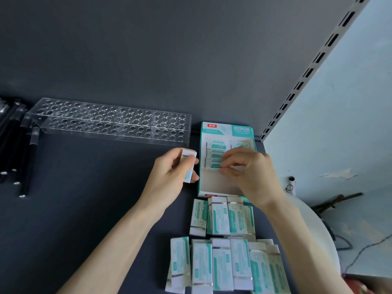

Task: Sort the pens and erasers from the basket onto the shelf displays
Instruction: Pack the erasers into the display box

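Currently, left hand (169,168) sits at centre frame, thumb and fingers curled round one wrapped eraser (189,166); the eraser is held on its long edge, just left of the box (227,128). Cannot tell whether it touches the shelf (84,198)

Right hand (252,172) is right of centre, reaching into the box; thumb and fingertips pinch the front eraser (212,163) of the left column. More erasers lie flat behind it, filling the upper part of the box. The lower part of the box floor shows bare card

Box: white and teal, red label on its back flap, lying open on the dark shelf, close to the slotted upright (314,68) at right

Loose erasers (220,219): two rough rows on the shelf, lower centre of frame, just below the box. They lie flat, long sides together, some overlapping. The nearer row runs off the bottom edge

Rack (110,122): clear acrylic, rows of round holes, left of the box at mid-frame, against the back panel

Pens (12,145): black, lying in a bunch at the left edge, beside the rack's left end
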A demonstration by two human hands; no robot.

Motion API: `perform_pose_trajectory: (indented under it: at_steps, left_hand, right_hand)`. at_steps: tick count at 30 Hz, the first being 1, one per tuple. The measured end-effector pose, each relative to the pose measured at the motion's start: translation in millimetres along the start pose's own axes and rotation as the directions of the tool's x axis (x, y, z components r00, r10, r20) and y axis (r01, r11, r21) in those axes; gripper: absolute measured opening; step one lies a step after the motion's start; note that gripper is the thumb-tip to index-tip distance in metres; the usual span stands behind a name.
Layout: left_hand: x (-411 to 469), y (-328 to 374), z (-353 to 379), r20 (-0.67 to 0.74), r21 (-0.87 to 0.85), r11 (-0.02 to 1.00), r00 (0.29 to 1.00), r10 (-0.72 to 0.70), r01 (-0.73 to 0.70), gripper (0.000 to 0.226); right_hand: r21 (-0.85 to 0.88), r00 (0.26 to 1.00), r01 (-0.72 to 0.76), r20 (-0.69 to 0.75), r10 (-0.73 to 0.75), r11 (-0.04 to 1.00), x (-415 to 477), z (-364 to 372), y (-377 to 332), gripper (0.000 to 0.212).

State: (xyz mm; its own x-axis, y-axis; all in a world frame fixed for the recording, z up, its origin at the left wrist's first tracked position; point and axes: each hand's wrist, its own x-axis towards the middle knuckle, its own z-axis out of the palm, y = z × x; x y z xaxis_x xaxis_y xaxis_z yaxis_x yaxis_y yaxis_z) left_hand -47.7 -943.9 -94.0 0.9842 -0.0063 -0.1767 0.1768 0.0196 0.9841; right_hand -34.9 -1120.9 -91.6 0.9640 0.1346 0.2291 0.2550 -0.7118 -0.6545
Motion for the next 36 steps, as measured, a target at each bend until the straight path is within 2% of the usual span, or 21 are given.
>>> perform_pose_trajectory:
  at_steps: [4, 8, 11, 15, 17, 19, 20, 25, 30, 33, 36]
  left_hand:
    - [0, 3, -1, -0.018, -0.034, 0.999, 1.0, -0.001, 0.0, 0.013]
    - [0, 7, -1, -0.049, -0.116, 0.993, 0.999, -0.014, 0.009, 0.011]
    - [-2, 7, -2, -0.021, -0.129, 0.992, 1.0, 0.003, -0.005, 0.011]
    - [-5, 8, -3, -0.009, -0.209, 0.977, 0.999, 0.042, -0.043, 0.012]
    - [-6, 8, -3, 0.018, -0.256, 0.965, 0.998, 0.067, -0.061, 0.012]
    - [-7, 8, -2, 0.059, -0.281, 0.957, 0.994, 0.091, -0.071, 0.019]
    - [-7, 7, 0, 0.077, -0.29, 0.954, 0.992, 0.098, -0.071, 0.021]
    - [-10, 6, 3, 0.135, -0.249, 0.964, 0.983, 0.129, -0.092, 0.025]
    - [-7, 4, 2, 0.077, -0.085, 0.98, 0.979, 0.189, -0.182, 0.017]
    - [-7, 2, 4, 0.081, -0.01, 0.975, 0.971, 0.223, -0.223, 0.01]
    - [-6, 1, 8, 0.107, 0.053, 0.968, 0.965, 0.239, -0.246, 0.009]
  right_hand:
    - [-0.064, 1.0, 0.025, -0.005, -0.025, 0.998, -1, 5, 4, 0.007]
    - [-0.067, 1.0, -0.019, 0.009, 0.02, 0.998, 0, 6, 5, 0.005]
    - [-0.021, 0.999, -0.042, 0.032, 0.042, 0.999, 2, 6, 6, 0.006]
    - [0.235, 0.995, -0.092, -0.016, 0.098, 0.968, -3, -8, -5, 0.011]
    - [0.444, 0.986, -0.169, 0.083, 0.148, 0.88, -8, -17, -18, 0.002]
    - [0.578, 0.966, -0.248, 0.205, 0.156, 0.778, -13, -21, -23, 0.018]
    - [0.593, 0.965, -0.244, 0.223, 0.135, 0.767, -15, -20, -23, 0.021]
    - [0.615, 0.983, -0.183, 0.114, 0.143, 0.767, -20, -18, -21, 0.02]
    - [0.62, 0.973, -0.232, 0.138, 0.187, 0.749, -25, -19, -18, 0.029]
    - [0.563, 0.98, -0.2, 0.109, 0.169, 0.802, -27, -18, -17, 0.035]
    - [0.429, 0.993, -0.114, 0.022, 0.115, 0.896, -29, -20, -13, 0.031]
